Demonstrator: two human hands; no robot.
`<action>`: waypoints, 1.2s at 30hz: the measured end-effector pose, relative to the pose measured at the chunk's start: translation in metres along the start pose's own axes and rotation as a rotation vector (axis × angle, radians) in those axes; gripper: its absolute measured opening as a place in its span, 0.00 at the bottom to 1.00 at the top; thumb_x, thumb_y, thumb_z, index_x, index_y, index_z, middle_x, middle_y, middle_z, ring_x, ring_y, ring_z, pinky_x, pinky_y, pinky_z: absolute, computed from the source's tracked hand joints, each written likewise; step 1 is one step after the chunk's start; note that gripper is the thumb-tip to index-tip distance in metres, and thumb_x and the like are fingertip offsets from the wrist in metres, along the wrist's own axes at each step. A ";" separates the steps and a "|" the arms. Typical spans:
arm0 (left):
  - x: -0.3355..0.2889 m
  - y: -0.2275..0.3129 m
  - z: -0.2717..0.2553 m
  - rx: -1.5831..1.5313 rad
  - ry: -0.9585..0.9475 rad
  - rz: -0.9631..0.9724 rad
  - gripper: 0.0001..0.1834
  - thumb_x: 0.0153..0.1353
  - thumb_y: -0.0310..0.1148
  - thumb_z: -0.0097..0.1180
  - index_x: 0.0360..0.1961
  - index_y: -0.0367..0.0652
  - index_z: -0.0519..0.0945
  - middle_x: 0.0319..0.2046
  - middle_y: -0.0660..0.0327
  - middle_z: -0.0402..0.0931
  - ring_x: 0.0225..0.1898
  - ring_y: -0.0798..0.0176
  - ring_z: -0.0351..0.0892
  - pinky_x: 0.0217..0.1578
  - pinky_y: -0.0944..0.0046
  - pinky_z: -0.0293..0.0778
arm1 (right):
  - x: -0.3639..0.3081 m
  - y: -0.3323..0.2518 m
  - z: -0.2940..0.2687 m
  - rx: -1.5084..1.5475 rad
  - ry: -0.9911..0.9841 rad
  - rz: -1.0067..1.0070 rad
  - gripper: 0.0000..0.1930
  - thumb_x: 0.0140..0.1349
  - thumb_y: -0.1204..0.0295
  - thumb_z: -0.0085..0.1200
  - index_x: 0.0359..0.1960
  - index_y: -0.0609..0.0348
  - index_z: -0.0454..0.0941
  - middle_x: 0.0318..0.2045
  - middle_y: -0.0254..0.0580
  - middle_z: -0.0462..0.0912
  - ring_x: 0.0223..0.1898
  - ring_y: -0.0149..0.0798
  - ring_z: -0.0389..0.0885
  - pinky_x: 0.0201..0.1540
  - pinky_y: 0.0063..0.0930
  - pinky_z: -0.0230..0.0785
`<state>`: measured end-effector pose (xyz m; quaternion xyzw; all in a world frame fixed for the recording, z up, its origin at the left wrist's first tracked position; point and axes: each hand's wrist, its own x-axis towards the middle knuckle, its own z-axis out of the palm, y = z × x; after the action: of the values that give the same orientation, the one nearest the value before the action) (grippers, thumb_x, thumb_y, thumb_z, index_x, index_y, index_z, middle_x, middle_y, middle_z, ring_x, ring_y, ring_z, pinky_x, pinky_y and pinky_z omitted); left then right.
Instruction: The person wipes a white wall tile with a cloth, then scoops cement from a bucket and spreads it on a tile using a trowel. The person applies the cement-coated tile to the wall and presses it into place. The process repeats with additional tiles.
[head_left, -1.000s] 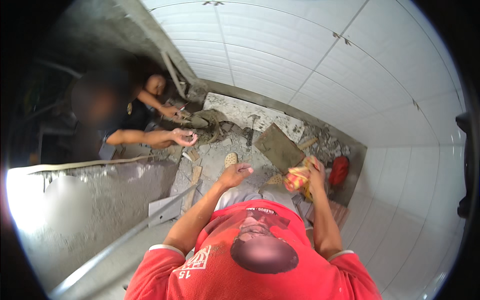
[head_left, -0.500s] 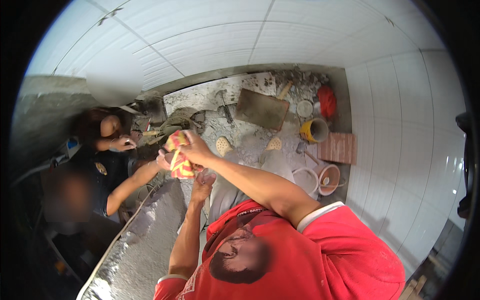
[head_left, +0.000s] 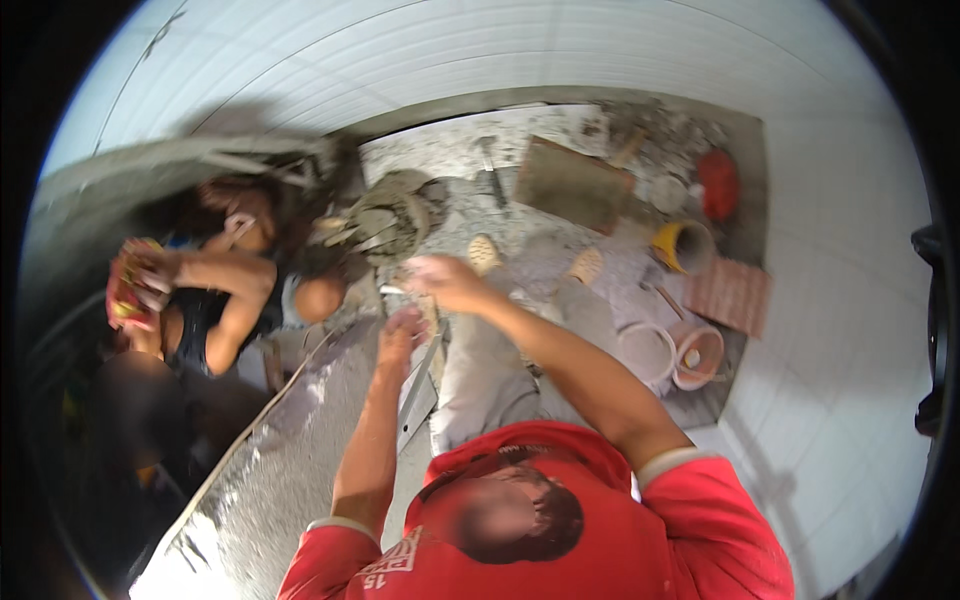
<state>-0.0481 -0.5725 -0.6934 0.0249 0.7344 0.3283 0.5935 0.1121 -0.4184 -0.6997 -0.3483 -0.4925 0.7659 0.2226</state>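
My right hand (head_left: pixel 445 283) is above the floor in front of my legs, empty of the packet and smeared by motion. A small white bit shows by its fingertips; I cannot tell whether the hand holds it. Just nearer and to the left, my left hand (head_left: pixel 401 336) is raised with its fingers apart and nothing in it. The red and yellow packet (head_left: pixel 124 295) is far to the left, in the hand of a co-worker (head_left: pixel 232 310) crouching there. Below my hands, a metal straightedge (head_left: pixel 416 395) leans by the rough ledge.
A rough grey ledge (head_left: pixel 270 450) runs along my left. Ahead lie a mortar-filled tub (head_left: pixel 392 215), a hammer (head_left: pixel 490 170) and a brown slab (head_left: pixel 570 185). On the right stand a yellow bucket (head_left: pixel 684 247), a white bucket (head_left: pixel 645 352), a pinkish bucket (head_left: pixel 698 362) and reddish tiles (head_left: pixel 732 296).
The red and yellow packet has left my hands and moved left with the co-worker. My hands have drawn apart from it, and my view has shifted slightly.
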 end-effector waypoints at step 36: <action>0.494 -0.006 -0.215 1.607 0.675 0.663 0.16 0.55 0.23 0.56 0.44 0.51 0.83 0.48 0.53 0.77 0.54 0.45 0.77 0.53 0.50 0.74 | 0.030 0.262 -0.400 -1.176 0.175 0.006 0.17 0.71 0.68 0.52 0.55 0.66 0.76 0.48 0.57 0.79 0.52 0.57 0.77 0.57 0.41 0.68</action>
<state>-0.3819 -0.4637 -1.1015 0.5397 0.8303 -0.1358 0.0291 0.3943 -0.2669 -1.0568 -0.4766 -0.8128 0.3337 0.0298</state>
